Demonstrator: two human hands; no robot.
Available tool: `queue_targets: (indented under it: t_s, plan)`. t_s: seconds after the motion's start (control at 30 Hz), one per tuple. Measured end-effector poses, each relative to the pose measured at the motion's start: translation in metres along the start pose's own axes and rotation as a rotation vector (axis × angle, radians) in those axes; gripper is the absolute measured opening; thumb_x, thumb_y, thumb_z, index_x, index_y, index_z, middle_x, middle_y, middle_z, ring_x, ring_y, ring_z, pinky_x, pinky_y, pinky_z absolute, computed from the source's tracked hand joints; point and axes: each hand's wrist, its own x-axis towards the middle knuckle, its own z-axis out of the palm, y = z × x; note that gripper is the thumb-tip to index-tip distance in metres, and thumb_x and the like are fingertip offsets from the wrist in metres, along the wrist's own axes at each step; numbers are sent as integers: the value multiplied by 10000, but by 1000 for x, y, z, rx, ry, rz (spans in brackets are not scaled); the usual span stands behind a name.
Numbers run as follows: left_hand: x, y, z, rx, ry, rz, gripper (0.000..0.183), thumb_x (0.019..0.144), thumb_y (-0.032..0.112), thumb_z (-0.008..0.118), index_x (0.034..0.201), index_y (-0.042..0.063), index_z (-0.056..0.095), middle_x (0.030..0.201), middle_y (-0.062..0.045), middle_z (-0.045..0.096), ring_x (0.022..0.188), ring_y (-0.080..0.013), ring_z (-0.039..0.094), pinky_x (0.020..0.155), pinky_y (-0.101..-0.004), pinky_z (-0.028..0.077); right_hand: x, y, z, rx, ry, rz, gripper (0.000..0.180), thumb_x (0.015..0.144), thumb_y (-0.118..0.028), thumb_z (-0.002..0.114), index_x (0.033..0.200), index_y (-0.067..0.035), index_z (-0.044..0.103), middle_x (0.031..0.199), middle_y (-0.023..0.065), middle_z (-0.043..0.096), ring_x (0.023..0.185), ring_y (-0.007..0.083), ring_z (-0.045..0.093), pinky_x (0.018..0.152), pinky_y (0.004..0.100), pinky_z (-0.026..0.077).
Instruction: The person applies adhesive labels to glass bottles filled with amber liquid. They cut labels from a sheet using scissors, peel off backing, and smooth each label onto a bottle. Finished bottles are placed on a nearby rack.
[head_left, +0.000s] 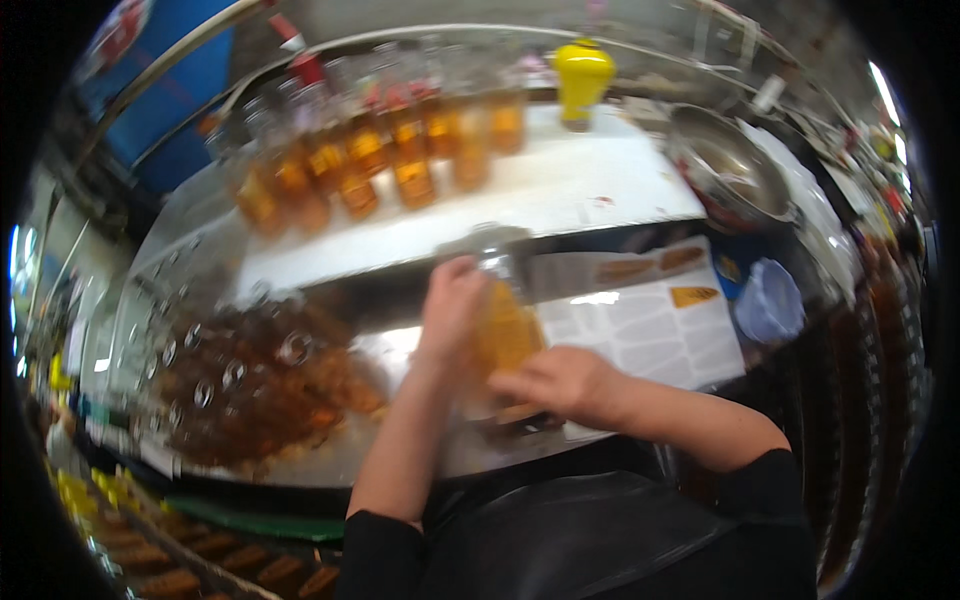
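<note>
A clear glass bottle with amber contents (510, 322) stands tilted and blurred before me. My left hand (455, 307) grips it around its upper part. Low on the bottle's right side is my right hand (566, 382), fingers bent against it; blur hides whether they hold anything. Right of the bottle lies a sheet of white labels (637, 341), with a few orange-brown ones at its upper right. Many bottles lie or stand close together at the left, their round mouths (234, 373) showing, with amber and brown contents.
Several amber-filled bottles (412, 176) stand on the white board (615, 172) behind. A yellow vase-shaped bottle (583, 79) stands to their right. Farther right are a metal basin (731, 161) and a pale blue plastic container (770, 304). Rows of more bottles stand below at the lower left.
</note>
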Motion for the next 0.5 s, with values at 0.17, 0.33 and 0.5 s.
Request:
queue_targets:
  t_s: [0.17, 0.33, 0.5]
  plan:
    - [-6, 27, 10, -61, -94, -12, 495, 1006, 219, 660, 1414, 25, 458, 1229, -136, 654, 1074, -202, 637, 955, -350, 531, 46, 38, -20, -215, 441, -20, 266, 805, 14, 713, 1054, -71, 754, 977, 105, 744, 879, 292, 731, 759, 379, 601]
    - [-4, 56, 14, 31, -183, -32, 433, 1018, 278, 673, 1354, 20, 582, 1162, -65, 679, 1027, -146, 606, 938, -310, 472, -37, 6, 13, 6, 94, -384, 279, 805, -55, 729, 1083, -41, 752, 1157, 157, 720, 1007, 299, 729, 845, 403, 613]
    - [-29, 79, 35, 190, -106, 98, 322, 998, 280, 691, 1210, 39, 700, 1033, -29, 701, 936, -114, 638, 840, -281, 511, -79, -1, 23, 78, 188, -180, 253, 824, -22, 697, 1071, -43, 749, 1092, 144, 739, 954, 292, 741, 791, 384, 614]
